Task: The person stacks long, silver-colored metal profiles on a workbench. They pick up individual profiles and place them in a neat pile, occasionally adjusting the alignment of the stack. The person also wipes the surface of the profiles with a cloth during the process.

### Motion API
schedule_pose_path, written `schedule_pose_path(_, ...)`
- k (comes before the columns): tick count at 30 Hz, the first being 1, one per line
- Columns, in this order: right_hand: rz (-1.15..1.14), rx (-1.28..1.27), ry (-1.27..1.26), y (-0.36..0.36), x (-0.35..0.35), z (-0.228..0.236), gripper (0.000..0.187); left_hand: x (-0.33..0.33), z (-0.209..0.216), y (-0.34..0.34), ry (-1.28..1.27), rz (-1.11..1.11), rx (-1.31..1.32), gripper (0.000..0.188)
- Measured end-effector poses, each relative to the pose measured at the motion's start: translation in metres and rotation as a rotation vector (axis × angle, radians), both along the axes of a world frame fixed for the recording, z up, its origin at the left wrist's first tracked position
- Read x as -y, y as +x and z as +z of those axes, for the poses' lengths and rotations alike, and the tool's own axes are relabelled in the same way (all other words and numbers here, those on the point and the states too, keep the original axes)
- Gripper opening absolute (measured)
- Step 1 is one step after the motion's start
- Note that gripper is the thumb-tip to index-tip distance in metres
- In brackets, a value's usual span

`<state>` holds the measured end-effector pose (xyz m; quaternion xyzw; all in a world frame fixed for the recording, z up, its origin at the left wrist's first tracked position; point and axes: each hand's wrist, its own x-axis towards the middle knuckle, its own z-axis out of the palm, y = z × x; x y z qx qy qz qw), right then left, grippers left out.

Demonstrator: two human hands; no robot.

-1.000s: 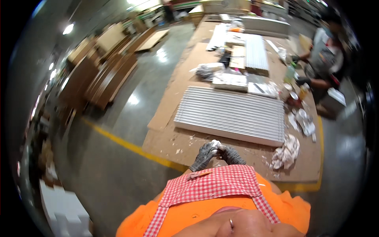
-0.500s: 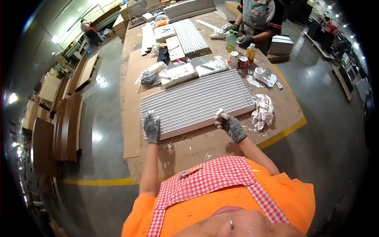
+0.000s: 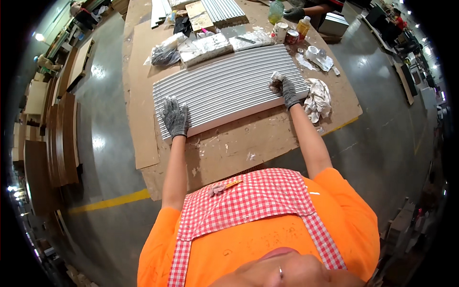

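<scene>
A ridged block of narrow silvery-white strips (image 3: 224,86), packed side by side, lies across the worktable. My left hand (image 3: 175,117), in a grey glove, rests flat on its left end with fingers spread. On the right end is my right hand (image 3: 287,92), also gloved, its fingers closed round a small white wad (image 3: 276,76) that touches the strips. What the wad is made of cannot be made out. Beside the block's right end, close to my right wrist, lies a crumpled white cloth (image 3: 318,98).
Behind the block stand two white-smeared wrapped slabs (image 3: 205,49) and a plastic bag (image 3: 167,51). Cans (image 3: 280,32), a yellow bottle (image 3: 303,26) and a green bottle (image 3: 276,12) are at the far right. A co-worker's gloved hand (image 3: 294,14) is beyond them. Cardboard (image 3: 146,138) covers the table's left side.
My right hand has moved from the block's near edge up onto its ridged top at the right, with the wad. My left hand stays on the left end. The view has shifted.
</scene>
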<state>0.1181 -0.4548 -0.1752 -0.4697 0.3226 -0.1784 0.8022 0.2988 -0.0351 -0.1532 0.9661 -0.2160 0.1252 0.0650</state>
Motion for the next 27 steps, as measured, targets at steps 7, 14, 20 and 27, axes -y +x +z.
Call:
schedule_pose_path(7,0.088,-0.011,-0.121,0.005,-0.008,-0.008,0.027,-0.008,-0.002,-0.002,-0.023,0.060,-0.058,0.061)
schedule_pose_path(14,0.093,0.006,0.020,-0.017,0.004,0.011,0.022,0.007,0.002,0.000,0.027,0.015,-0.003,0.062)
schedule_pose_path(20,0.108,-0.005,0.147,-0.010,0.001,0.024,0.020,0.000,-0.005,0.000,0.037,0.041,-0.002,0.063)
schedule_pose_path(27,0.273,-0.027,-0.500,-0.024,0.006,0.006,0.028,0.005,-0.012,0.007,-0.117,0.010,-0.008,0.064)
